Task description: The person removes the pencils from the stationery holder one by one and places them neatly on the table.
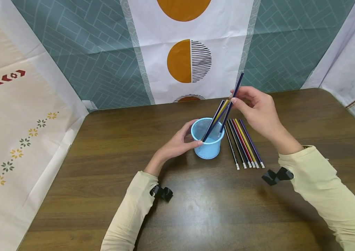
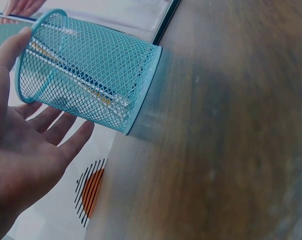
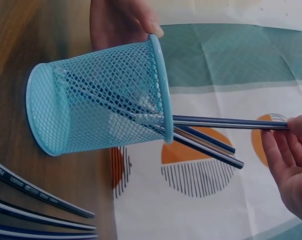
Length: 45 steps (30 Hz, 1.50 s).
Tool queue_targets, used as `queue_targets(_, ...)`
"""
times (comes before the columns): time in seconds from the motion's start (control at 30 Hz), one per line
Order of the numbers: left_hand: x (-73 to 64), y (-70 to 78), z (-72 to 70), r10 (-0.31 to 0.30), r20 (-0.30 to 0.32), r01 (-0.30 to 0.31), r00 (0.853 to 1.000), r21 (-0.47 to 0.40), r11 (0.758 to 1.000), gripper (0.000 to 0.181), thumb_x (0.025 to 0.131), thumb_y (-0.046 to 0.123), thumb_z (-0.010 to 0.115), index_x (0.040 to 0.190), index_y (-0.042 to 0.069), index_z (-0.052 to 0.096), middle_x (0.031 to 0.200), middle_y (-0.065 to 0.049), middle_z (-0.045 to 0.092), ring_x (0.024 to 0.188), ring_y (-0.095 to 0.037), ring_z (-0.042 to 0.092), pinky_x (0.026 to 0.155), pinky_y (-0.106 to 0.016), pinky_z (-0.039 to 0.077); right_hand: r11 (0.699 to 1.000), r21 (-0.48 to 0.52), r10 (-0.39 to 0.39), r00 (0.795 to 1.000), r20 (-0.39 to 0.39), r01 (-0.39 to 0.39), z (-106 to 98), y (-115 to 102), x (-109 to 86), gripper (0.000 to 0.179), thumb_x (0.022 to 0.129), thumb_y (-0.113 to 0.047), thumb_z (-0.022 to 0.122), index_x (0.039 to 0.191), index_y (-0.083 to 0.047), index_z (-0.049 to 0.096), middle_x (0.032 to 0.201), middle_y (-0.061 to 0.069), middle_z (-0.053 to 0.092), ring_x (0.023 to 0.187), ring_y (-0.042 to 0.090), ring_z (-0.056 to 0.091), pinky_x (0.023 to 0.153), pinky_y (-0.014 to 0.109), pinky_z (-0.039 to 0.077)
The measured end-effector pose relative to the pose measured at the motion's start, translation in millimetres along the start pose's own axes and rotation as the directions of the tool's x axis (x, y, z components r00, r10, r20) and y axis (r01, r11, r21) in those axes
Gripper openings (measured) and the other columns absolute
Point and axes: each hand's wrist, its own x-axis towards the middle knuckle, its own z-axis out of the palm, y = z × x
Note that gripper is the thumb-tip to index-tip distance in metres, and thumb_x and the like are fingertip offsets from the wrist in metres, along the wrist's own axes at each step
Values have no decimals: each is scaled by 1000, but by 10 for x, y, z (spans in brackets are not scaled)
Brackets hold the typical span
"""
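Note:
A light blue mesh pencil cup (image 1: 207, 152) stands upright on the wooden table. My left hand (image 1: 177, 143) holds it from the left, thumb at the rim and fingers around the far side. My right hand (image 1: 260, 109) pinches a dark blue striped pencil (image 1: 239, 83) near its upper end, above and right of the cup. In the right wrist view, the eraser end of this pencil (image 3: 211, 121) is just inside the cup's mouth. Several other pencils (image 1: 217, 111), dark blue and yellow among them, lean inside the cup, eraser ends down.
Right of the cup, several pencils (image 1: 247, 146) lie side by side on the table (image 1: 118, 139), erasers toward me. A patterned cloth (image 1: 102, 52) hangs behind the table's back edge. Another cloth (image 1: 14, 139) hangs on the left.

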Motion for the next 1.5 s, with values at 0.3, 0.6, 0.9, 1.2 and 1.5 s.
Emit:
queue_targets(0.3,0,-7,-2,-5,-1,5,1000,17,1000,73,90,7,68,149,7,25,146,-11,37,134,-25,37,105,-38,39,998,36,-55,997,-61,58,-16,-53,21,17,90,8,62,106,11,64,100,-11,66,86,5,64,75,17,52)
queue_targets(0.6,2,-20,-7,1,4,-1,1000,21,1000,73,90,7,68,149,7,25,145,-11,37,133,-25,38,105,-38,39,995,31,-88,992,-85,91,-41,-74,33,16,91,8,61,106,11,64,97,-11,65,78,8,64,70,17,52)
queue_targets(0.9,0,-19,-10,3,6,-3,1000,15,1000,73,90,8,68,149,7,25,145,-12,37,133,-25,38,105,-38,39,996,41,-79,990,-115,84,-81,-113,37,16,91,9,60,106,13,63,101,-4,67,80,7,65,72,17,52)
queue_targets(1.2,6,-14,-9,6,4,-6,1000,25,1000,73,90,8,68,149,7,25,145,-12,37,133,-25,38,105,-38,39,998,51,-34,992,-121,40,-101,-130,32,18,92,7,58,109,14,60,103,-4,66,88,11,64,76,17,52)
queue_targets(1.5,5,-25,-6,7,1,-7,1000,18,1000,72,90,7,67,149,6,26,144,-13,38,132,-25,40,105,-36,40,999,15,-27,992,-120,29,-121,-96,11,19,92,7,60,110,13,61,100,-8,66,87,5,62,74,16,51)
